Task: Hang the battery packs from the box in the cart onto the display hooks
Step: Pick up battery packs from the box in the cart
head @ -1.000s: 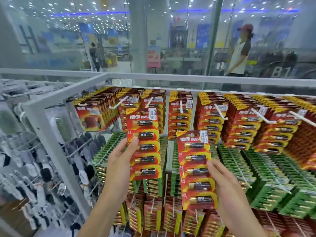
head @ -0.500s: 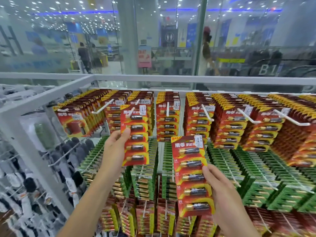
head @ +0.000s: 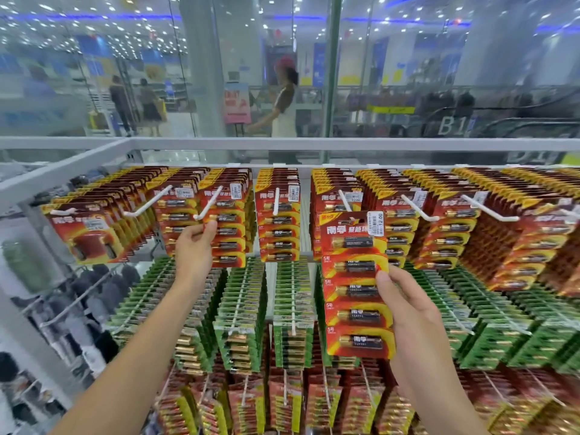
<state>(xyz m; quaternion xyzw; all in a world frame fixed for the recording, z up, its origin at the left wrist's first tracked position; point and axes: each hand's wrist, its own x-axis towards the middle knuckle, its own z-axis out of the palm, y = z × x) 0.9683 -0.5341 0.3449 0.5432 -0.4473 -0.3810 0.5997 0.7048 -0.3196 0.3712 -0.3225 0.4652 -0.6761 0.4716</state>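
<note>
My right hand (head: 414,312) grips a red and yellow battery pack (head: 354,287) by its right edge, thumb on the front. The pack is upright in front of the top row, its hang hole just below a white display hook (head: 344,199). My left hand (head: 194,249) pinches the left edge of a second red battery pack (head: 227,227), which sits at the front of the stack on another white hook (head: 208,205). The cart and its box are out of view.
The top row holds full stacks of red packs (head: 277,215) on white hooks. Green packs (head: 241,312) fill the middle row and more red ones (head: 282,400) the bottom. A white rack frame (head: 62,174) runs along the left and top. People walk behind the glass.
My left hand carried its pack up and to the right onto a top-row hook. My right hand lifted its pack toward the hook further right.
</note>
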